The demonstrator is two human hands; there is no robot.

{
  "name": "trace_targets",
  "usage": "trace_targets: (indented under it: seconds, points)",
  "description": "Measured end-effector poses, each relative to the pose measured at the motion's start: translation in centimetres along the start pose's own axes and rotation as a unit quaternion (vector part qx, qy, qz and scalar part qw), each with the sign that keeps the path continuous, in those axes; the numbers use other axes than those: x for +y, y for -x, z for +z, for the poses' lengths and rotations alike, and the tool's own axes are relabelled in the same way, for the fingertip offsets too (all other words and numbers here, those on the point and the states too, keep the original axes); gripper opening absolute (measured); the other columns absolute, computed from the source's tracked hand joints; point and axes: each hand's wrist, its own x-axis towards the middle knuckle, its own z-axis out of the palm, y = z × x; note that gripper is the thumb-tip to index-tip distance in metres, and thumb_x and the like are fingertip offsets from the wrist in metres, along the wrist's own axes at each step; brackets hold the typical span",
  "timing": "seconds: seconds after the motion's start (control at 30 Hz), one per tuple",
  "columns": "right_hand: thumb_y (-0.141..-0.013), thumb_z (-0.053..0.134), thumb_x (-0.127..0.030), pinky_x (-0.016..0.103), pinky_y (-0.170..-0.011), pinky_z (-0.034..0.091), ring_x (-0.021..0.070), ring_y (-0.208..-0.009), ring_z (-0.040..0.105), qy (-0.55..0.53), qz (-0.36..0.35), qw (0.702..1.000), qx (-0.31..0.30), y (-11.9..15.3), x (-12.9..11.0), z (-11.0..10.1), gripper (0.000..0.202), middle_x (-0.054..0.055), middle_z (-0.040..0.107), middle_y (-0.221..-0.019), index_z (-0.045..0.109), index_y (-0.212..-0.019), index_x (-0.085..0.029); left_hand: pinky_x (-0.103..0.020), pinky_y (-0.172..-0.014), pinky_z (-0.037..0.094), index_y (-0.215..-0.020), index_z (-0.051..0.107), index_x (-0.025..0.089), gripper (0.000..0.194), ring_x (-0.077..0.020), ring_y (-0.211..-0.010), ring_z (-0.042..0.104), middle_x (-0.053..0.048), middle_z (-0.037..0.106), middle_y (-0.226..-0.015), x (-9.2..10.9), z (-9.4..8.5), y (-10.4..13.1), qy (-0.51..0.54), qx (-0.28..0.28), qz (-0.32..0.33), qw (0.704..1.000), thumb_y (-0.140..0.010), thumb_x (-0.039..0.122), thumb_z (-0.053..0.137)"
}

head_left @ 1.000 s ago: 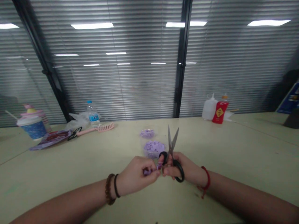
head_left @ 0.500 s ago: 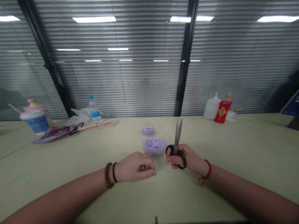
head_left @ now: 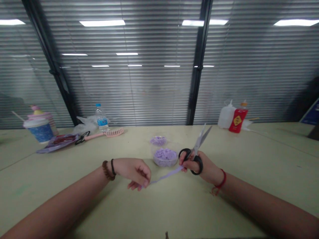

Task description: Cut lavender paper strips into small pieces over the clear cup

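A thin purple strip [head_left: 165,176] is stretched between my two hands, slanting up to the right. My left hand [head_left: 133,172] pinches its lower end between thumb and fingers. In my right hand [head_left: 196,162] are black-handled scissors [head_left: 198,142], blades up and parted, with fingers through the loops. The strip's upper end is at that hand's fingertips as well. Just behind the strip stands a clear plastic tub [head_left: 164,163] of purple pieces. Its lid [head_left: 159,140], or a second tub, also with purple bits, lies farther back.
At the far left are a blue cup [head_left: 40,131], a purple packet [head_left: 58,142], a pink hairbrush [head_left: 107,133] and a water bottle [head_left: 101,119]. A red bottle [head_left: 238,119] and a white squeeze bottle [head_left: 226,115] stand back right. Blinds rise behind the table [head_left: 159,212].
My left hand has moved left and turned palm down, drawing the purple strip out between the hands. My right hand has shifted slightly right, with the scissors tilting right.
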Motion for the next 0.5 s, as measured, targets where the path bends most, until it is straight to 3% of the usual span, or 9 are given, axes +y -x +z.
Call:
trace_targets:
  seconds: [0.13,0.27,0.33,0.43,0.5]
  points:
    - [-0.066,0.066,-0.024,0.022,-0.054,0.037,0.0105,-0.056,0.051,-0.009,-0.021,0.999,0.041,-0.3,0.1,-0.3,0.013,-0.001,0.056,-0.061,0.060,-0.073,-0.014,-0.016,-0.031,0.037,-0.062,0.065,0.018,0.020,-0.0100,-0.040,0.052,-0.003,0.064,-0.057,0.0,-1.4,1.0,0.015,-0.039,-0.024,0.999,-0.065,0.036,0.071]
    - [-0.066,0.065,-0.023,0.021,-0.050,0.034,0.0096,-0.054,0.048,-0.003,-0.040,0.996,0.076,-0.6,0.0,-0.7,0.011,-0.002,0.054,-0.059,0.059,-0.071,-0.015,-0.020,-0.027,0.036,-0.066,0.070,0.018,0.019,-0.0169,-0.044,0.058,-0.009,0.069,-0.070,0.6,-3.0,2.5,-0.030,-0.148,-0.069,0.986,-0.061,0.035,0.074]
    - [-0.067,0.065,-0.023,0.021,-0.049,0.033,0.0091,-0.054,0.047,0.000,-0.052,0.995,0.082,-0.6,0.1,-0.8,0.010,-0.002,0.054,-0.060,0.060,-0.071,-0.015,-0.019,-0.027,0.034,-0.067,0.070,0.019,0.018,-0.0154,-0.044,0.057,-0.008,0.070,-0.071,0.9,-3.2,2.9,-0.055,-0.166,-0.076,0.982,-0.063,0.035,0.073]
    - [-0.067,0.066,-0.024,0.020,-0.050,0.034,0.0093,-0.055,0.048,0.016,-0.042,0.998,0.033,-0.1,0.0,-0.2,0.013,-0.001,0.056,-0.064,0.060,-0.072,-0.015,-0.017,-0.033,0.033,-0.072,0.068,0.018,0.020,-0.0104,-0.046,0.054,-0.005,0.067,-0.070,1.3,-1.6,1.9,-0.054,-0.077,-0.008,0.995,-0.067,0.037,0.069]
    - [-0.066,0.068,-0.024,0.020,-0.048,0.034,0.0093,-0.054,0.048,0.045,-0.018,0.999,-0.018,0.4,-0.2,0.8,0.015,0.000,0.055,-0.063,0.060,-0.073,-0.014,-0.018,-0.042,0.039,-0.076,0.063,0.017,0.026,-0.0088,-0.053,0.053,-0.003,0.064,-0.071,1.5,1.0,0.1,-0.014,0.062,0.105,0.992,-0.072,0.042,0.064]
